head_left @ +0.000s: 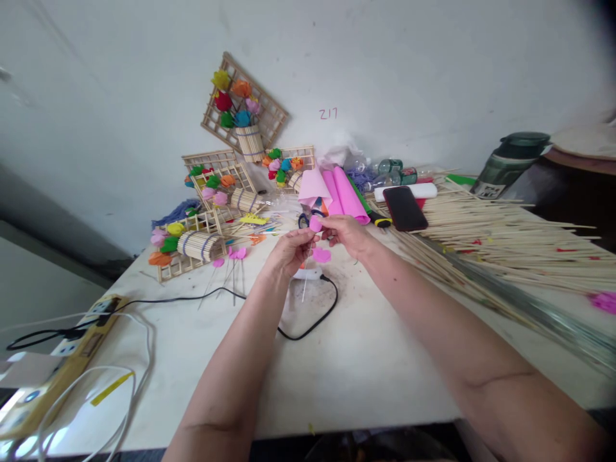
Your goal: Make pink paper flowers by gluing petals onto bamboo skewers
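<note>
My left hand [290,247] pinches a thin wooden skewer [305,280] that hangs down toward the table. A small pink foam petal [315,223] sits at the skewer's top, between both hands. My right hand [347,232] has its fingertips closed on that petal from the right. A second pink petal [321,255] lies just below the hands. Pink foam sheets [337,190], rolled and folded, lie right behind the hands.
A black cable [308,327] loops across the white table [366,366] under my hands. A large pile of skewers [505,237] and a phone [405,208] lie right. Finished foam flower frames [202,237] stand left, a power strip [72,346] nearer left, a dark jug [510,163] far right.
</note>
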